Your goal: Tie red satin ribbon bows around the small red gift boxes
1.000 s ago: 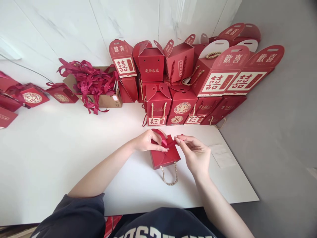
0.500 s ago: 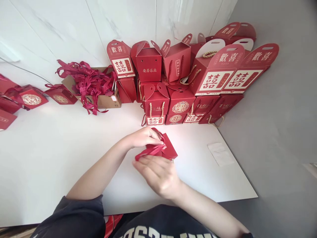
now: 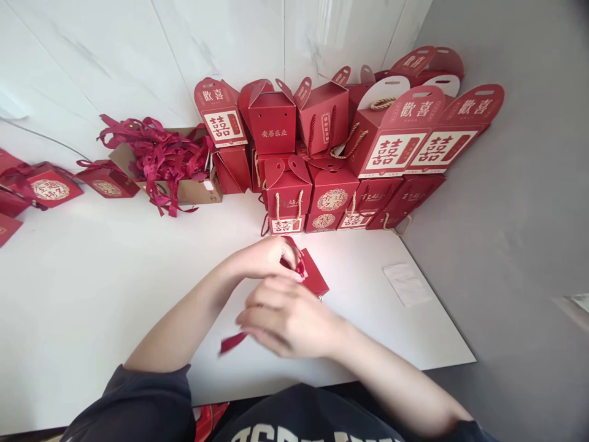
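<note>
A small red box [image 3: 315, 275] lies on the white table [image 3: 110, 276], partly hidden behind my hands. My left hand [image 3: 271, 256] is at the box's left side, its thumb and fingers closed on the red ribbon at the top. In front of it my right hand [image 3: 280, 316] is closed on the same ribbon, slightly blurred. A loose ribbon end [image 3: 232, 344] sticks out to the left below my right fingers. My right hand covers the front of the box.
Stacked red gift boxes [image 3: 331, 190] stand at the back. Left of them, a cardboard box [image 3: 188, 191] overflows with red ribbons [image 3: 170, 153]. More red boxes [image 3: 51, 187] are at the far left. A white paper [image 3: 407, 284] lies at the right, near the grey wall.
My right hand has shifted a little left and turned, and a ribbon end now hangs out beyond its fingers. My left hand stays at the box. The view has shifted slightly.
</note>
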The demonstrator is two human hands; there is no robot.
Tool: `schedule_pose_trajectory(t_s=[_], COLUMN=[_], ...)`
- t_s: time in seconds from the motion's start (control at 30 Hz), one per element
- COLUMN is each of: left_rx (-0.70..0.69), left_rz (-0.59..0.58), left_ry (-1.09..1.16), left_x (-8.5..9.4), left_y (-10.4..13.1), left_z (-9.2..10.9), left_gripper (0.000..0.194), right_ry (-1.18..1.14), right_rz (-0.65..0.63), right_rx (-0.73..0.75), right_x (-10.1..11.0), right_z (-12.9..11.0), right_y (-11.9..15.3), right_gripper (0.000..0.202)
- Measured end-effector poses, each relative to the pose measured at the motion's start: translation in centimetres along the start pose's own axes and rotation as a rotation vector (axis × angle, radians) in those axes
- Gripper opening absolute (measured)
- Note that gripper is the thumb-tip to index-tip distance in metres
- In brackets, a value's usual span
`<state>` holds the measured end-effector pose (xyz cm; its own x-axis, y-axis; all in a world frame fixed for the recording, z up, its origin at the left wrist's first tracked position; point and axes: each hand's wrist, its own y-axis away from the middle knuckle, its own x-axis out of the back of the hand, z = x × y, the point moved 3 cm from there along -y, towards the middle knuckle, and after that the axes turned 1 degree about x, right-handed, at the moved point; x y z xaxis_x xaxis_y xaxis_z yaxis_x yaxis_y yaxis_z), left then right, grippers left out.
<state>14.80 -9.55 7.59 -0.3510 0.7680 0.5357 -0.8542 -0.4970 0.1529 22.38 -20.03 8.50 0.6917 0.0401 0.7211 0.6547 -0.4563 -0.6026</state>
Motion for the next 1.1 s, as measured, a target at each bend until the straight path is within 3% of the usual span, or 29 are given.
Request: schedule_pose_trajectory(t_s=[0.1, 0.17, 0.27, 0.37, 0.47, 0.6, 0.73, 0.9, 1.1], left_rx=[0.028, 0.026, -0.023, -0.058, -0.008, -0.028, -0.038, -0.047, -0.122], left_rz=[0.029, 0.012, -0.042, -0.069, -0.081, -0.072, -0.133, -0.174, -0.153], left_ry=[0.022, 0.066, 0.096, 0.074, 0.055, 0.022, 0.002, 0.045, 0.047], left_x=[0.1, 0.1, 0.0, 0.0, 0.1, 0.5, 0.6, 0.6, 0.7], left_y=[0.0, 0.0, 0.1, 0.0, 0.0, 0.0, -0.3, -0.7, -0.6], left_z=[-0.4, -0.4, -0.4, -0.3, -0.3, -0.3, -1.2, -2.6, -2.8], left_gripper=[0.008, 0.006, 0.009, 0.013, 0.025, 0.018, 0.010, 0.015, 0.016], right_ry=[-0.060, -0.091, -0.179, -0.263, -0.310, -0.291, -0.243, 0.015, 0.194], right_rz=[0.064, 0.040, -0.105, -0.216, -0.221, -0.183, -0.210, -0.267, -0.178], right_rx=[-0.244, -0.357, -0.425, -0.378, -0.321, -0.293, -0.297, -0.258, -0.154], right_x=[4.3, 5.9, 6.3, 6.3, 6.8, 7.4, 7.0, 5.8, 5.0], right_z=[3.2, 5.6, 8.1, 8.9, 8.8, 8.0, 6.1, 4.1, 3.2], right_y=[0.8, 1.5, 2.4, 2.5, 2.2, 2.6, 4.2, 5.5, 5.8], right_gripper=[0.014, 0.011, 0.012, 0.013, 0.011, 0.009, 0.008, 0.022, 0.018])
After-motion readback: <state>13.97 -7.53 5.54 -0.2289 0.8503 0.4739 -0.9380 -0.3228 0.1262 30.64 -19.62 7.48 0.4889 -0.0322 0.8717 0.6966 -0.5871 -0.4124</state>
